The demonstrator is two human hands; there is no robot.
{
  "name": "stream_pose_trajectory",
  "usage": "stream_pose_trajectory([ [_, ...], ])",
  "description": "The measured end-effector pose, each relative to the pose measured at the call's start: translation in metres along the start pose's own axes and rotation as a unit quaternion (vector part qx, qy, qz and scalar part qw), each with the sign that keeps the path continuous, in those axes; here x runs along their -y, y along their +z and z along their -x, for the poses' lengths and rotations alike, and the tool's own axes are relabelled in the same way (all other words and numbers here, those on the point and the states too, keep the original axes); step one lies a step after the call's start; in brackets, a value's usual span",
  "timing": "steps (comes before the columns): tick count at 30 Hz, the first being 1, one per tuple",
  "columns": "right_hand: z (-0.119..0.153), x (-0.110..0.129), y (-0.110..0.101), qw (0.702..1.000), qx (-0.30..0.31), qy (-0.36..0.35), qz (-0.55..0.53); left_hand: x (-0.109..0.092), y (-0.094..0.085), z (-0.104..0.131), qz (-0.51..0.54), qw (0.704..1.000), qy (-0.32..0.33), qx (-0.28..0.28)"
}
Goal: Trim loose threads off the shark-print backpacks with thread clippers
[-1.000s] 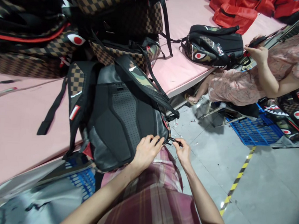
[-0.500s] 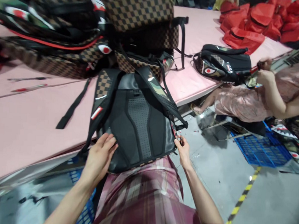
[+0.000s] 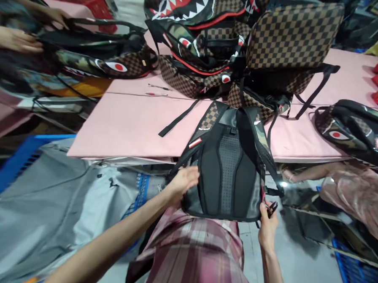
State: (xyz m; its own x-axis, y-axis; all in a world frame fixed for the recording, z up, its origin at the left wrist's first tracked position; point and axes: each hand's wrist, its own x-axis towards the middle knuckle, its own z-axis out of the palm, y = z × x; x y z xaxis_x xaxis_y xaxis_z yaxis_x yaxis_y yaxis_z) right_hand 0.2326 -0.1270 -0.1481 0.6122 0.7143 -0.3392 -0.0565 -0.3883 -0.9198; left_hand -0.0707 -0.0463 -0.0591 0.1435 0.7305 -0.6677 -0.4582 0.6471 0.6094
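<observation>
A black backpack (image 3: 228, 173) with checkered and camouflage strap panels leans on the table's front edge and my lap, its padded back facing up. On its left side rests my left hand (image 3: 183, 183), fingers stretched out over the edge and holding nothing. My right hand (image 3: 268, 219) is closed at the lower right corner, with small dark snips (image 3: 272, 209) in it. The thumb is close against the bag's side; whether it also grips the bag is hard to tell.
Checkered shark-face bags (image 3: 197, 45) are piled behind on the pink table (image 3: 129, 125). Two pens (image 3: 156, 94) lie there. A person's hands (image 3: 20, 39) hold another bag at left. Another bag (image 3: 351, 129) is at right. Blue crates (image 3: 4, 165) stand below.
The view has swung left, showing a co-worker and grey cloth. The backpack now appears straighter. My left hand's fingers have stretched out, and snips now show in my right hand.
</observation>
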Motion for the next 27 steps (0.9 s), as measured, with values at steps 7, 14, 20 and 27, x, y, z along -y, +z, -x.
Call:
stream_pose_trajectory([
  [7,0.002,-0.002,0.009,0.999,-0.028,-0.033,0.024,-0.006,0.008,-0.015,0.038,0.996,0.000,0.083],
  [14,0.001,0.011,0.003,0.998,0.021,0.000,0.065,0.016,-0.017,0.009,-0.431,0.882,-0.117,0.150],
  [20,-0.001,0.013,0.005,0.994,0.032,-0.024,0.105,-0.067,-0.051,-0.028,-0.525,0.772,0.314,-0.171],
  [27,-0.009,0.011,0.004,0.992,0.026,-0.037,0.117,-0.119,-0.024,-0.081,-0.385,0.831,0.367,-0.159],
])
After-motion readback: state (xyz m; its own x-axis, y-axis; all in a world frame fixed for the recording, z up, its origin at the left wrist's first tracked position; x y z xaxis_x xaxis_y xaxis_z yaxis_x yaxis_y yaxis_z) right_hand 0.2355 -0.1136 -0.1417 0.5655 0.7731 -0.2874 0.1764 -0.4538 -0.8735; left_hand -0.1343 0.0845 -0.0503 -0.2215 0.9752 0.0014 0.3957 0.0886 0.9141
